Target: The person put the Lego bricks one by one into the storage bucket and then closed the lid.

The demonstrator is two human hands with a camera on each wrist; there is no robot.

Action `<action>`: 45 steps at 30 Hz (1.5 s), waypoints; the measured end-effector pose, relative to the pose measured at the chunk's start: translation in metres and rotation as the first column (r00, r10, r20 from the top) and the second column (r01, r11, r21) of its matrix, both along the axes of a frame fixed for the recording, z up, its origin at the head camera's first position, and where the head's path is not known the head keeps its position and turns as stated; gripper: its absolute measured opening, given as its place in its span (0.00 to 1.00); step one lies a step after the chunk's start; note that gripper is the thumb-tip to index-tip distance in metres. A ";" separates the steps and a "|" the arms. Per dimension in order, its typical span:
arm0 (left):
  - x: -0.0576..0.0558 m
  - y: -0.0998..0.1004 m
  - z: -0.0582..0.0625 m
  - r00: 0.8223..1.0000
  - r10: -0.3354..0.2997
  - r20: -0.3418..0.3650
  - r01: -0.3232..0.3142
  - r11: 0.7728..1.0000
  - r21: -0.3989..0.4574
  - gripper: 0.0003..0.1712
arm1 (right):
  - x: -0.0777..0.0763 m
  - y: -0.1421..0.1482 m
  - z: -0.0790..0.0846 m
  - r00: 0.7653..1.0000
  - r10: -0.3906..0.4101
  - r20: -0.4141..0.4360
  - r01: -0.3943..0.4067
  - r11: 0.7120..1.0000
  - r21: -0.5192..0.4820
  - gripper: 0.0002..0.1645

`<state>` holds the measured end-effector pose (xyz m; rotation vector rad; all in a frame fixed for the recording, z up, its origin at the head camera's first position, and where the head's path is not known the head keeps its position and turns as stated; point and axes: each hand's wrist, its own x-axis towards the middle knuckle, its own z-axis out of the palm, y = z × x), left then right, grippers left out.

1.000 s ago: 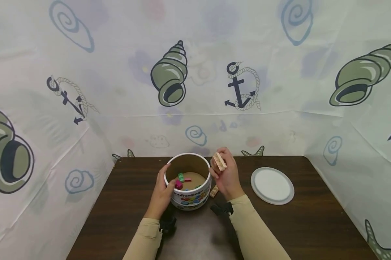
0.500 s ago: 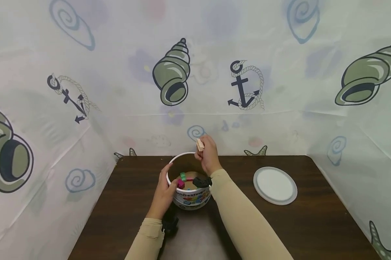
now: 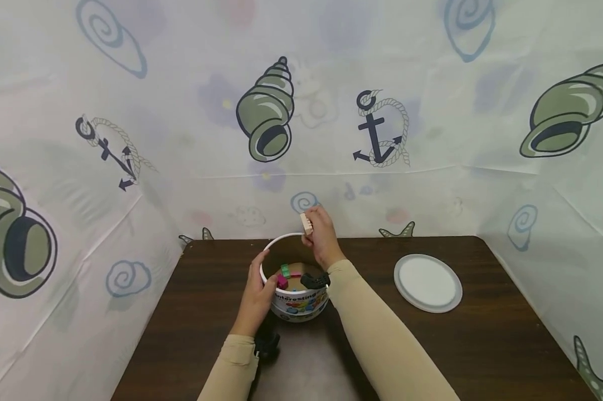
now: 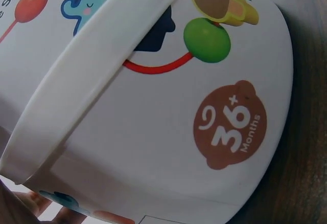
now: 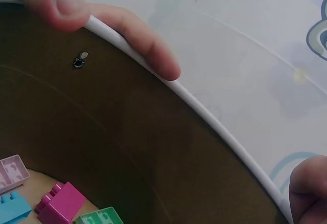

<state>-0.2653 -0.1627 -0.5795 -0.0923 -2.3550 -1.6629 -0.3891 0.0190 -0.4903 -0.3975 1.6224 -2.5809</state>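
A round white bucket [image 3: 298,306] with a colourful printed wall stands on the table, its top uncovered. My left hand [image 3: 255,295] grips its left rim, thumb over the edge and fingers along the outside. Above the far rim, my right hand [image 3: 323,236] holds a cream-coloured building block [image 3: 306,224]. In the right wrist view one right-hand finger [image 5: 153,52] lies along the rim, while the cream block is out of that view. At the bottom of the bucket lie a magenta block [image 5: 61,203], a green block [image 5: 100,217], a blue block [image 5: 14,208] and a pale pink block [image 5: 11,173].
A round white lid [image 3: 427,283] lies on the dark wooden table [image 3: 191,301], right of the bucket. Behind the table hangs a patterned cloth [image 3: 326,139]. My right forearm and a black wrist camera [image 3: 315,280] cover part of the bucket's right side.
My right hand, holding the cream block, has moved left and up from the bucket's right side to above its far rim. The left hand has kept its grip on the bucket.
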 end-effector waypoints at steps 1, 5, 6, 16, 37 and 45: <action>0.000 0.000 0.000 1.000 -0.003 -0.003 0.003 1.000 0.000 0.41 | 0.000 0.001 0.000 1.000 -0.004 0.001 0.004 1.000 0.001 0.10; 0.000 0.001 0.000 1.000 -0.012 -0.008 0.012 1.000 0.009 0.41 | 0.000 0.001 -0.001 1.000 -0.011 -0.005 0.011 1.000 0.004 0.10; 0.000 0.001 0.000 1.000 -0.011 -0.008 0.011 1.000 0.012 0.41 | 0.000 0.001 -0.001 1.000 -0.014 -0.009 0.014 1.000 0.006 0.10; -0.001 0.000 0.002 1.000 -0.016 -0.019 0.016 1.000 0.018 0.42 | 0.001 0.002 -0.001 0.999 -0.032 -0.032 0.032 0.999 0.005 0.12; -0.001 0.001 0.001 1.000 0.005 -0.005 -0.005 1.000 0.010 0.40 | 0.003 0.001 0.001 0.999 -0.035 -0.026 0.035 0.999 0.001 0.22; 0.000 0.002 0.000 1.000 0.016 -0.009 -0.016 1.000 0.006 0.39 | 0.005 0.003 0.003 0.999 -0.014 -0.044 0.010 0.996 -0.083 0.14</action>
